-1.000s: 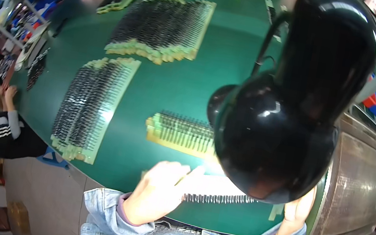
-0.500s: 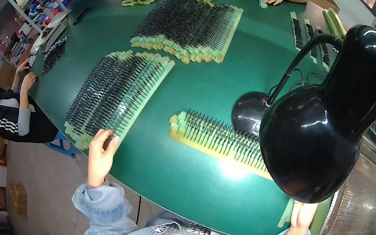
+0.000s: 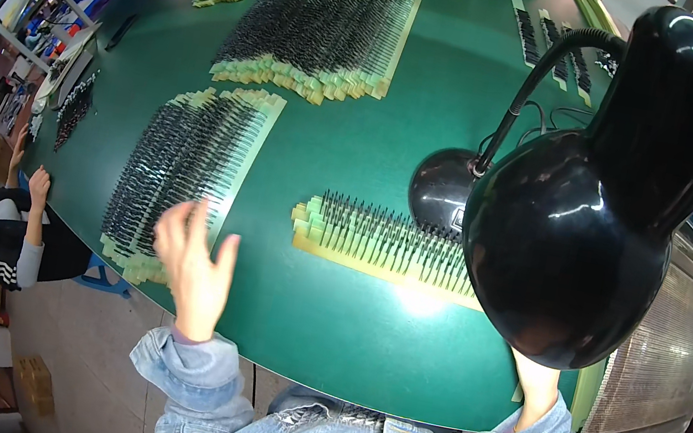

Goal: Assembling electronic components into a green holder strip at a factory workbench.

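While the left hand hangs open and empty just above the near stack of green strips on the tabletop, the right hand's grip cannot be told (the black lamp hides it).

Factory workshop – big green table, stacked comb-like strips, black desk lamp, co-workers nearby

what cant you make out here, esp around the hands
- Right hand: head view, only the wrist shows; the black lamp shade covers the hand.
- Left hand: raised and open, but whether it touches the comb strips is unclear.
- Far strips: too small for detail.
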A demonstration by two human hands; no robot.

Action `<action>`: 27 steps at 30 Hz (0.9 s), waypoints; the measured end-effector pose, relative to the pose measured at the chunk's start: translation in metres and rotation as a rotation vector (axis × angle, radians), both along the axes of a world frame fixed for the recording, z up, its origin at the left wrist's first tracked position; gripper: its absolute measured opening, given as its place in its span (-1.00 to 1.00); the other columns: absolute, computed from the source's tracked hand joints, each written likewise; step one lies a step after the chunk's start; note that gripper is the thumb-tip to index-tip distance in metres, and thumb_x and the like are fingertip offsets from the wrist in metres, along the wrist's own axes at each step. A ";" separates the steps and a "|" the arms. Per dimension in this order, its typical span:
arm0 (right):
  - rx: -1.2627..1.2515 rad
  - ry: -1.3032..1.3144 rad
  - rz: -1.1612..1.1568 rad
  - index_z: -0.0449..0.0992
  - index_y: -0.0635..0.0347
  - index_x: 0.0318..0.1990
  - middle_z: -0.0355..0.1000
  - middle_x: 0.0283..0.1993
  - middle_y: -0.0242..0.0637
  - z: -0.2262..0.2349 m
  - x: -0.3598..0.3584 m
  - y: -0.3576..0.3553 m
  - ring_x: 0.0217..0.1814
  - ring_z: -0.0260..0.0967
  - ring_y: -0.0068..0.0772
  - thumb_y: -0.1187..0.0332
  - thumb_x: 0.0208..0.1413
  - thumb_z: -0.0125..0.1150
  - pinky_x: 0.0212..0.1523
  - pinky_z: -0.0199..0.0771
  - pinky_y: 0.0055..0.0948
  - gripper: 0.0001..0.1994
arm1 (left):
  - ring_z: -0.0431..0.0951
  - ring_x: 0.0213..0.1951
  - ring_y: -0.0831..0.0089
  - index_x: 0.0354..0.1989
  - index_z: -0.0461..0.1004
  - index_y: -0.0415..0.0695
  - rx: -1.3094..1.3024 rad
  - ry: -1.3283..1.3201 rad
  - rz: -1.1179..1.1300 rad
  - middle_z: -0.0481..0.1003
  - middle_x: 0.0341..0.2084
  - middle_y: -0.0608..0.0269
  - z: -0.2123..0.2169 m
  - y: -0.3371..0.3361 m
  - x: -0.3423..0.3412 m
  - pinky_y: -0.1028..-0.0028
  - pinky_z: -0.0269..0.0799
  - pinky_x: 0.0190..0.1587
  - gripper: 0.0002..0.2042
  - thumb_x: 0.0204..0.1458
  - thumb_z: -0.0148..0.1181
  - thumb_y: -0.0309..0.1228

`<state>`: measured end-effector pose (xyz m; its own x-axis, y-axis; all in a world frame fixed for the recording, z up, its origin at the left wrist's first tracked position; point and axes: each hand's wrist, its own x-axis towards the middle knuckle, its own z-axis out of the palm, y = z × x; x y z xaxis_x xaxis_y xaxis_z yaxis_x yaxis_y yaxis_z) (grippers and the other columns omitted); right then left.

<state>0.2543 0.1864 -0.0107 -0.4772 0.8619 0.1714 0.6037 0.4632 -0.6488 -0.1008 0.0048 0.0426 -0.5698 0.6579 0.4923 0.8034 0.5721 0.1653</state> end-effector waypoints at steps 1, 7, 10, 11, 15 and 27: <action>-0.002 -0.004 -0.002 0.19 0.33 0.03 0.19 0.04 -0.11 0.005 -0.004 0.001 0.03 0.18 -0.25 0.39 -0.10 0.19 0.04 0.18 -0.33 -0.49 | 0.22 -0.07 0.15 -0.10 0.34 -0.17 -0.014 -0.097 -0.147 0.26 -0.19 0.09 0.003 0.008 0.006 0.24 0.12 -0.04 -0.54 -0.29 0.22 -0.43; -0.001 -0.065 0.055 0.04 0.14 0.13 0.04 0.15 -0.20 0.028 -0.029 0.001 0.19 -0.04 -0.36 0.31 -0.02 0.11 0.17 -0.08 -0.49 -0.44 | 0.31 -0.23 0.22 -0.20 0.35 -0.20 -0.124 -0.312 -0.482 0.32 -0.35 0.14 -0.008 0.046 0.024 0.37 0.25 -0.16 -0.61 -0.31 0.21 -0.51; 0.003 -0.061 0.044 0.09 0.18 0.09 0.09 0.08 -0.21 0.025 -0.023 0.000 0.12 0.02 -0.38 0.35 -0.04 0.11 0.11 -0.02 -0.49 -0.48 | 0.29 -0.34 0.26 -0.26 0.34 -0.20 -0.112 -0.404 -0.500 0.28 -0.46 0.19 -0.014 0.050 0.017 0.38 0.24 -0.24 -0.64 -0.33 0.21 -0.53; 0.001 -0.057 0.038 0.10 0.19 0.08 0.11 0.06 -0.22 0.024 -0.021 0.000 0.09 0.04 -0.39 0.36 -0.05 0.11 0.09 0.00 -0.49 -0.49 | 0.29 -0.34 0.26 -0.26 0.34 -0.20 -0.114 -0.407 -0.503 0.28 -0.46 0.19 -0.014 0.051 0.016 0.38 0.24 -0.24 -0.64 -0.33 0.21 -0.53; -0.011 -0.032 0.032 0.15 0.24 0.02 0.18 -0.03 -0.24 0.021 -0.018 0.000 0.00 0.11 -0.41 0.42 -0.07 0.12 0.01 0.09 -0.50 -0.54 | 0.24 -0.43 0.33 -0.34 0.36 -0.20 -0.110 -0.574 -0.499 0.22 -0.55 0.24 -0.013 0.047 0.013 0.44 0.20 -0.31 -0.69 -0.37 0.20 -0.57; -0.694 0.706 -0.034 0.36 0.34 -0.25 0.36 -0.34 -0.34 0.047 -0.022 -0.001 -0.30 0.29 -0.62 0.56 -0.18 0.16 -0.24 0.32 -0.61 -0.75 | 0.34 -0.66 0.51 -0.29 0.24 -0.27 0.262 -1.547 -0.507 0.31 -0.72 0.27 0.002 0.014 -0.001 0.58 0.30 -0.53 -0.87 -0.03 -0.03 -0.60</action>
